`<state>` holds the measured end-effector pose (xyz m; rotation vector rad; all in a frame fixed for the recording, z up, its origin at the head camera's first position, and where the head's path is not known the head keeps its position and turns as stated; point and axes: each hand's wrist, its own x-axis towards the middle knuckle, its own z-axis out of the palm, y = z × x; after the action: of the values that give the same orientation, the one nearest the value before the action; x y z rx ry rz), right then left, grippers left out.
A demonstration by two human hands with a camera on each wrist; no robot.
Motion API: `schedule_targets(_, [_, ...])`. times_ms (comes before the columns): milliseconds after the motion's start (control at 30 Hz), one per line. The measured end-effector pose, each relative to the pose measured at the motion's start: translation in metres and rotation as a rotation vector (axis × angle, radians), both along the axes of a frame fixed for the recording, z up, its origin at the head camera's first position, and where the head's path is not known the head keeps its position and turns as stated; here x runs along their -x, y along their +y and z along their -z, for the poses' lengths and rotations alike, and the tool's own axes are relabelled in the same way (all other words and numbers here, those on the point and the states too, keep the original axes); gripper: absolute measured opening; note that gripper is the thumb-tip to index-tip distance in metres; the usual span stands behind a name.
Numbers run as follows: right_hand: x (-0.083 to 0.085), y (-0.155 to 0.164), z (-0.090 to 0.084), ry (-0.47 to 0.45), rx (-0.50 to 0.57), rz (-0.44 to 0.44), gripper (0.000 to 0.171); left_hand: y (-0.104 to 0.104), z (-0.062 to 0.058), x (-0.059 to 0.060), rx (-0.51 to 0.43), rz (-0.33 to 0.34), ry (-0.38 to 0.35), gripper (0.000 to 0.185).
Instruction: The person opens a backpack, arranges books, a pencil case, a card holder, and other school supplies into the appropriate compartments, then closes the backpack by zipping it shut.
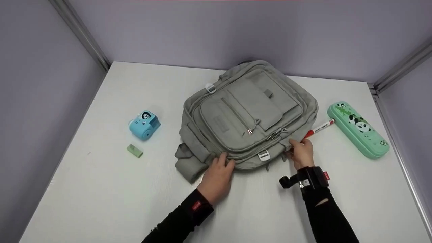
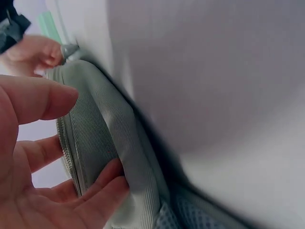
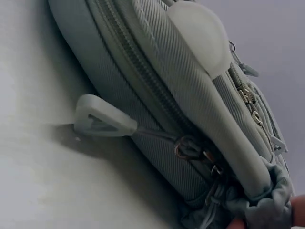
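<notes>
A grey-green backpack point(image 1: 221, 113) lies on the white table with its zipped front facing up. My left hand point(image 1: 216, 180) is at its near edge. In the left wrist view, the fingers point(image 2: 102, 193) touch the bag's fabric side, while the thumb point(image 2: 45, 98) stands apart from them. At the bag's right corner, my right hand point(image 1: 302, 153) pinches gathered fabric point(image 3: 269, 210), seen in the right wrist view beside a zipper pull point(image 3: 102, 119). Only bits of the right fingers show there. A red-and-white marker point(image 1: 322, 128) lies just beyond that hand, its near end partly hidden.
Right of the bag lies a green pencil case point(image 1: 359, 130) with panda pictures. To the left are a blue pencil sharpener point(image 1: 143, 127) and a small green eraser point(image 1: 135, 151). Pale purple panels point(image 1: 175, 33) enclose the table at the back and sides.
</notes>
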<state>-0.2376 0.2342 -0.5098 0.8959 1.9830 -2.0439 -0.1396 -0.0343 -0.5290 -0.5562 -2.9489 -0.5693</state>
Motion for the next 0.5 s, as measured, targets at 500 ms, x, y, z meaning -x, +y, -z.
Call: schedule_targets(500, [-0.032, -0.014, 0.003, -0.04, 0.383, 0.019, 0.011, -0.03, 0.005, 0.028, -0.075, -0.048, -0.122, 0.042])
